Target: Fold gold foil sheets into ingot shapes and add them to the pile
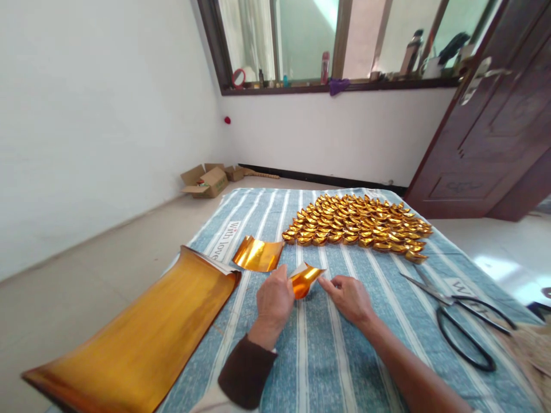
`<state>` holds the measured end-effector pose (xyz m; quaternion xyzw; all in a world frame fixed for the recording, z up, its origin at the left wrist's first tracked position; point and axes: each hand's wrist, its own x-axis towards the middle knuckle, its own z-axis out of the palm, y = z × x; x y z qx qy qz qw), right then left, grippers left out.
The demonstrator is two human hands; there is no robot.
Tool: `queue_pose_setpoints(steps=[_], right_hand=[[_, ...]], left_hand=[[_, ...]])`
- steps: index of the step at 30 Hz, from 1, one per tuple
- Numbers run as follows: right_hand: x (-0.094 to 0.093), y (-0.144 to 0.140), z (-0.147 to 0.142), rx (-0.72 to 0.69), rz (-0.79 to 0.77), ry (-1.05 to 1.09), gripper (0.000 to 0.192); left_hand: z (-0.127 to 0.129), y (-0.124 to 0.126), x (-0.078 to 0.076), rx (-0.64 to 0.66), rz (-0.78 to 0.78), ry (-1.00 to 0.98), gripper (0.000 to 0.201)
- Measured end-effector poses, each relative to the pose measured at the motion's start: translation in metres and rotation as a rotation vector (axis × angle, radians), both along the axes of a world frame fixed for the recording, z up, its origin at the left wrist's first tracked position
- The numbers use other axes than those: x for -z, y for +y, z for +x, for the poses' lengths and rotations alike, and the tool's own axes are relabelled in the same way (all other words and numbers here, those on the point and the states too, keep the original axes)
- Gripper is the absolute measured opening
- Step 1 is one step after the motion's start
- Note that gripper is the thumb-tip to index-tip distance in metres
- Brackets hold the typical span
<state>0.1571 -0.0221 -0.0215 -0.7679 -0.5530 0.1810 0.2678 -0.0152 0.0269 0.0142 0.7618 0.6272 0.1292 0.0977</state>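
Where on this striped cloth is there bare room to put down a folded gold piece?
Bare cloth lies between the right hand and the black-handled scissors, and in front of the heap of folded gold paper ingots. It is crowded on the left, where the long gold foil sheets and a small gold foil square lie beside the left hand.

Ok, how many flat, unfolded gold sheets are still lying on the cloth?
2: a long gold sheet at the cloth's left edge, and a small cut gold square just beyond the left hand. More may lie stacked under either.
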Motion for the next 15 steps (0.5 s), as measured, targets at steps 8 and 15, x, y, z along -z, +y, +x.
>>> queue_pose_setpoints(steps=[8, 15], right_hand=[[-0.002, 0.001, 0.003, -0.01, 0.005, 0.157, 0.056], [0.0, 0.003, 0.004, 0.019, -0.034, 0.235, 0.042]], left_hand=[[-0.004, 0.003, -0.01, 0.009, -0.009, -0.038, 0.023], [-0.009, 0.004, -0.013, 0.012, -0.007, -0.117, 0.025]])
